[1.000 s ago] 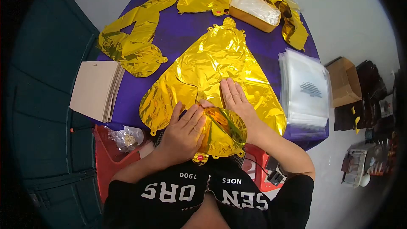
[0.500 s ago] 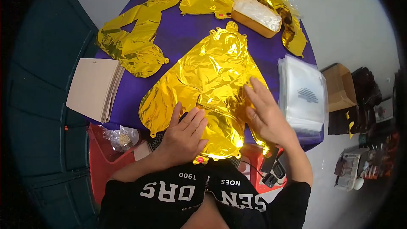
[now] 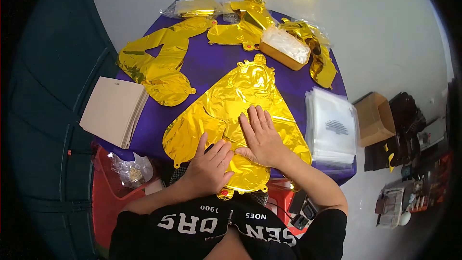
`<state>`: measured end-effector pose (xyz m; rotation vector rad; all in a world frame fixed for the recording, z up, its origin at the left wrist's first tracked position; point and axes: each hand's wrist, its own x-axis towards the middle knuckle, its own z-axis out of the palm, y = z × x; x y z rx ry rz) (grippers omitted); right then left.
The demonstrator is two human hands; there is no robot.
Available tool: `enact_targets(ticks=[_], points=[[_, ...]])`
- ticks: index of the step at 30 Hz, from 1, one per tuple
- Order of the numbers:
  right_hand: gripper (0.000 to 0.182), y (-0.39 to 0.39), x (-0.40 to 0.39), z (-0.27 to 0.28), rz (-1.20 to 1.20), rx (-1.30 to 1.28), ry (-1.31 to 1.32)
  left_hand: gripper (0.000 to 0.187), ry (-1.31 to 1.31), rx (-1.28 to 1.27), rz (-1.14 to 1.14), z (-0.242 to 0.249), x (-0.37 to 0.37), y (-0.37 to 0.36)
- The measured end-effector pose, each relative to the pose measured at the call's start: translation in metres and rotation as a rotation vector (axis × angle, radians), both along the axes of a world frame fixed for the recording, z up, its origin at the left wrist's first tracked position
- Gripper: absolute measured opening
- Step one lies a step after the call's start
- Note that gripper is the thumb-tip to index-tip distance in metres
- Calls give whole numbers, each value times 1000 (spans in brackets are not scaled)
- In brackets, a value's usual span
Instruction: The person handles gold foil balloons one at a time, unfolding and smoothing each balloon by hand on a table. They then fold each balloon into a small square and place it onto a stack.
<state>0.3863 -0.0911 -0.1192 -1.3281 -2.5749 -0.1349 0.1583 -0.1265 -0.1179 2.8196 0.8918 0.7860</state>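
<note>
A flat gold foil balloon (image 3: pixel 240 89) lies creased across the near middle of the purple-covered table (image 3: pixel 199 60), its lower end reaching over the front edge. Flat on its middle, fingers stretched and slightly apart, rests my right hand (image 3: pixel 263 142). My left hand (image 3: pixel 208 167) lies on the lower left part, fingers extended and holding nothing. The two hands are close together, the right thumb near the left fingertips. A red-marked tab (image 3: pixel 224 193) of foil shows below my left hand, close to my shirt.
Behind lie an uninflated gold balloon with a triangular hole (image 3: pixel 163 79), more gold foil (image 3: pixel 231 33) and an orange tub with white contents (image 3: pixel 288 58). Beige cards (image 3: pixel 113 110) are stacked left, clear plastic bags (image 3: pixel 332 127) right. Red stools (image 3: pixel 103 197) stand below.
My right hand has moved left from the balloon's right edge onto its middle and now lies flat. My left hand stays on the lower left. The camera view has tilted up slightly.
</note>
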Motion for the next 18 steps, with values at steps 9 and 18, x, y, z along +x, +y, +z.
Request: enact_targets(ticks=[9, 18], points=[[83, 1, -3, 1, -12, 1, -59, 29, -204, -92, 58, 5, -16, 15], [82, 0, -3, 1, -33, 8, -67, 19, 78, -52, 765, 11, -45, 71]])
